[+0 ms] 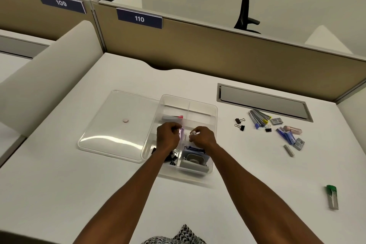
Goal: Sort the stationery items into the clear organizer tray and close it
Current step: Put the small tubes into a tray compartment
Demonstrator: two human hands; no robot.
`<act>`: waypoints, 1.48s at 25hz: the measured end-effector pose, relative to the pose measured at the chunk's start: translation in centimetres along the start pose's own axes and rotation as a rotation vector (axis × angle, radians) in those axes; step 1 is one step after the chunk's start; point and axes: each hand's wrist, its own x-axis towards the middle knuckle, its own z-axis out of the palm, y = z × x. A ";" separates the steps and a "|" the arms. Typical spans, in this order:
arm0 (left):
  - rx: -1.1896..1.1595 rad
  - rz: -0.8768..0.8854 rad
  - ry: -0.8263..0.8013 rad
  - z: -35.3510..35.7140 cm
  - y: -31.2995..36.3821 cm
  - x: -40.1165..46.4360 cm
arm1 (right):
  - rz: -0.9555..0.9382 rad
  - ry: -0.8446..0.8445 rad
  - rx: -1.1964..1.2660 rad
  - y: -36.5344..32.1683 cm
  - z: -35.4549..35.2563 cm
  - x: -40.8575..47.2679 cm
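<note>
Both hands work over the middle of the clear organizer tray: the left hand has its fingers curled round a small item with a pinkish-purple end, and the right hand pinches a small whitish piece, though what either item is stays too blurred to tell. Nearest the person, the tray's front compartments already hold black binder clips at about 7 o'clock and a grey boxy item on blue at 5 o'clock; beyond the hands a pink-capped marker lies across a compartment, and the farthest cells look bare. By my judgement the sorting is roughly half done. A green-capped tube waits at 4 o'clock from the tray, and a loose pile of leads, clips and cases sits well apart at 3 o'clock. The clear lid lies flat, touching the tray at 9 o'clock, so closing remains.
</note>
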 end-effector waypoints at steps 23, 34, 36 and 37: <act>-0.078 0.230 0.027 0.4 0.3 -1.5 | -0.140 0.199 0.160 2.2 -1.7 -2.0; -0.119 0.449 -0.146 6.9 5.2 -4.8 | 0.055 0.666 0.410 12.2 -9.9 -4.9; -0.103 0.480 -0.184 8.4 6.1 -5.4 | 0.128 0.736 0.279 14.5 -12.2 -5.0; -0.090 0.498 -0.205 9.1 6.4 -5.8 | 0.148 0.741 0.213 15.7 -13.3 -5.0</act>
